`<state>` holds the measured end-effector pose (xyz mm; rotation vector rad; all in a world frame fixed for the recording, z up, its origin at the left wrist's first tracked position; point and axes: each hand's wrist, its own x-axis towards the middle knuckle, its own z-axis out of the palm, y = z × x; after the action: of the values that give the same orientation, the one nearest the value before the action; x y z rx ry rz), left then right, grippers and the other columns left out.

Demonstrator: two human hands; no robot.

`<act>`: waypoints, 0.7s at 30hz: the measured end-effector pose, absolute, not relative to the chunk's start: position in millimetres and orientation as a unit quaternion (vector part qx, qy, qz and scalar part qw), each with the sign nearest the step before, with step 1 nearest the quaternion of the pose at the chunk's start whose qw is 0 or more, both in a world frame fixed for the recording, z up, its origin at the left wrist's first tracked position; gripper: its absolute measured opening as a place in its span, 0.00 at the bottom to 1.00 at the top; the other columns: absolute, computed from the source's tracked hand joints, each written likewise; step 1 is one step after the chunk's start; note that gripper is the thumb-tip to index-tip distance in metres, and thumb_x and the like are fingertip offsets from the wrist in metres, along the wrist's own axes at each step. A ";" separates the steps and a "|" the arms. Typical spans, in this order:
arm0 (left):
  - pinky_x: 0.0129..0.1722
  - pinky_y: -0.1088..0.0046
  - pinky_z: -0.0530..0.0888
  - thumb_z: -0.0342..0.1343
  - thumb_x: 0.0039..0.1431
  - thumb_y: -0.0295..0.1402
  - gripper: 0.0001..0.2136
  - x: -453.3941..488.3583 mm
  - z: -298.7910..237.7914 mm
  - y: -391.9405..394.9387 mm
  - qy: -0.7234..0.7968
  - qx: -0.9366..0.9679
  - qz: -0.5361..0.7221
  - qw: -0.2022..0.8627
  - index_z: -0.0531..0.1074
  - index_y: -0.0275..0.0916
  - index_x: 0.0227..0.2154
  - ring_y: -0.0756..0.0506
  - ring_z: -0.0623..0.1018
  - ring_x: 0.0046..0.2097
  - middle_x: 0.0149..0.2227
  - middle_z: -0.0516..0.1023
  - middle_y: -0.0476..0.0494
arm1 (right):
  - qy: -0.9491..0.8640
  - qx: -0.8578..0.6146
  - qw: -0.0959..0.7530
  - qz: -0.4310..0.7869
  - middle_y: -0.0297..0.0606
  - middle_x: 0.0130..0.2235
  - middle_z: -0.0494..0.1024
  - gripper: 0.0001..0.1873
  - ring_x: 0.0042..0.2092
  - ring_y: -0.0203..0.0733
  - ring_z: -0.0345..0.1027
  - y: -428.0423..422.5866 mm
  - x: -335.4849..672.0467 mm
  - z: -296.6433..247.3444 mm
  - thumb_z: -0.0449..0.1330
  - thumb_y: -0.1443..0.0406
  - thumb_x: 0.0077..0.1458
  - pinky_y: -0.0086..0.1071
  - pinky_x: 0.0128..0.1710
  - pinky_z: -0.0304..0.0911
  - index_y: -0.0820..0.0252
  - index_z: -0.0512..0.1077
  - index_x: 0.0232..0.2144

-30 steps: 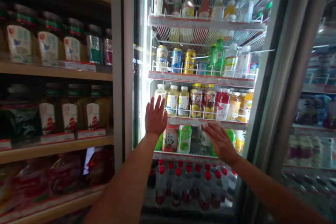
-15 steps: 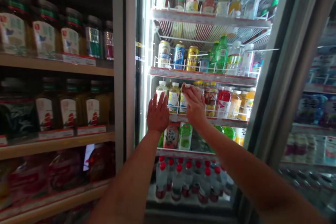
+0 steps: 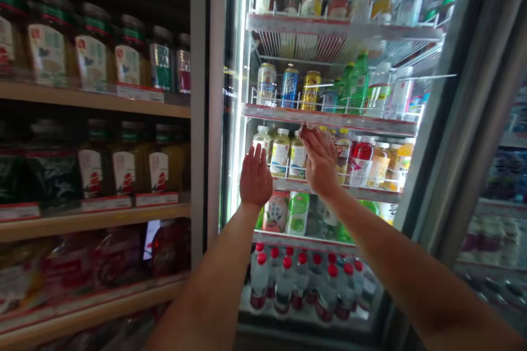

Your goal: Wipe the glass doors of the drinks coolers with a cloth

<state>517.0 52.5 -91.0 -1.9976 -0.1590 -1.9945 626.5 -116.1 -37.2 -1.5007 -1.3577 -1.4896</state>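
My left hand [image 3: 256, 178] is spread flat against the glass door [image 3: 428, 137] of a lit drinks fridge, fingers up, nothing in it. To its right, my right hand [image 3: 321, 164] presses a crumpled pale cloth [image 3: 306, 127] to the same glass, just under a shelf edge. Most of the cloth is hidden beneath the fingers. Behind the glass, bottles with yellow-and-white labels [image 3: 280, 152] stand between and beside the two hands. A red-drink bottle [image 3: 362, 160] is right of my right hand.
Wooden shelves [image 3: 102, 219] with bottles and price tags run along the left. Inside the fridge are cans [image 3: 290, 88], green bottles [image 3: 359, 85] and red-capped bottles [image 3: 284, 285] at the bottom. A thick metal door frame [image 3: 465, 159] stands at the right, with another cooler beyond.
The view has turned slightly left. My right hand and the cloth have slid a little right and up over the glass. My left hand stays nearly in place on it.
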 end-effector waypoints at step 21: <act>0.73 0.53 0.53 0.36 0.74 0.39 0.29 517.0 -94.8 51.3 -0.092 -0.716 -0.672 0.166 0.44 0.31 0.72 0.40 0.44 0.75 0.72 0.52 0.30 | -0.550 -0.567 0.197 -0.580 0.35 0.64 0.70 0.41 0.67 0.48 0.62 -256.0 719.1 -159.6 0.54 0.71 0.62 0.48 0.70 0.58 0.41 0.49 0.72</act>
<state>517.0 51.3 -94.8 -2.0387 -0.2614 -1.9136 719.1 -256.0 -159.6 -1.5880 -1.5406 -1.6246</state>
